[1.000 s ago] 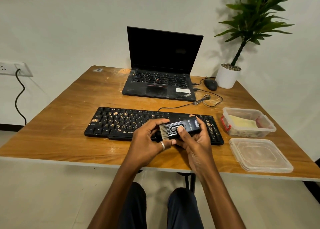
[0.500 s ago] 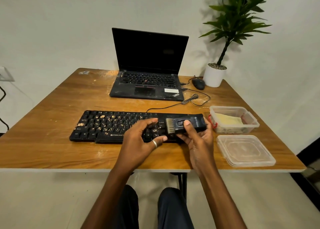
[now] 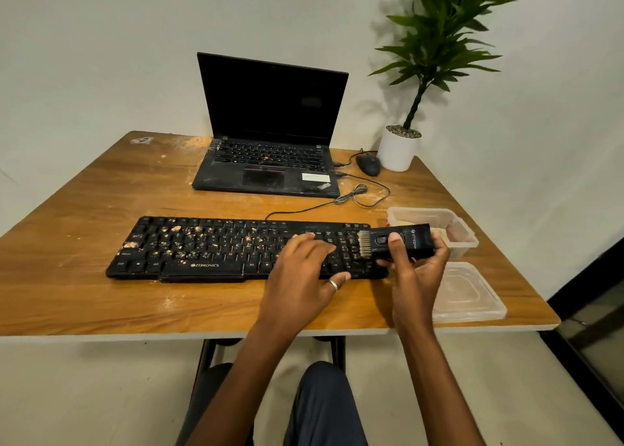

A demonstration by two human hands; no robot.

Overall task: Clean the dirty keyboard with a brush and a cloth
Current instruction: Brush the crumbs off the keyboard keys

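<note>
Brush [image 3: 401, 241]: our right hand [image 3: 418, 276] grips it, bristles aimed at the crumbed keyboard [image 3: 202, 246].
Left hand [image 3: 300, 276]: fingers loose, holding nothing, on the keys; steadying, we judge.

Container [image 3: 459, 239] just beside keyboard [image 3: 209, 246]

The keyboard [image 3: 216, 246] is black, speckled with tan crumbs and lettered in white. The brush [image 3: 398, 241] is black with pale beige bristles. The table [image 3: 84, 209] shows orange-brown wood grain. The laptop [image 3: 270, 141] is black; the plant pot [image 3: 397, 151] is white.
</note>
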